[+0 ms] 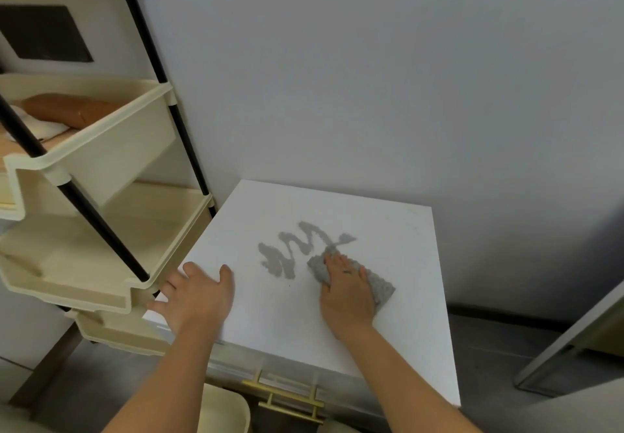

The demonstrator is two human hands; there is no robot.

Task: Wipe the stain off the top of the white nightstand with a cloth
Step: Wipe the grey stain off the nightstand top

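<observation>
White nightstand [388, 324] top bears a grey zigzag stain [297, 250]; the cloth [380, 284] is speckled grey. Drawer handle [287, 395] brass-gold. Cream shelf rack [111, 149], black poles.

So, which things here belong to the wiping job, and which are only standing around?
For the job:
- cloth under right hand
- stain
- nightstand, left hand on it

Standing around:
- cream shelf rack
- brown thing in rack

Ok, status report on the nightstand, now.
Right hand flat on cloth. Left hand braces nightstand. Stain remains. Nothing blocking.
</observation>
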